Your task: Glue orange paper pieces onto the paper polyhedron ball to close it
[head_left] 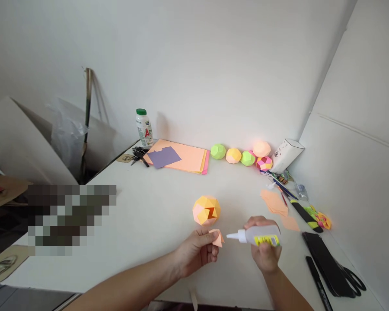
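Pinches folded paper (217, 239) in left fingers (206, 239), with ball (201, 211) at eleven o'clock on worktop (142, 216); grips bottle (266, 235) in right fingers (258, 221) at three o'clock, pointing nozzle (234, 236) toward nine.

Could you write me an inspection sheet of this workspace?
Surface: white table, things mostly along its back and right.
Job's things: paper ball with an opening, folded peach piece, squeeze bottle.
Clutter: paper stack, black marker.
Hands: left hand pinches the peach piece; right hand grips the bottle, its nozzle toward the piece, not touching.
Cables: none certain.
Surroundings: white wall; plastic bag at left.
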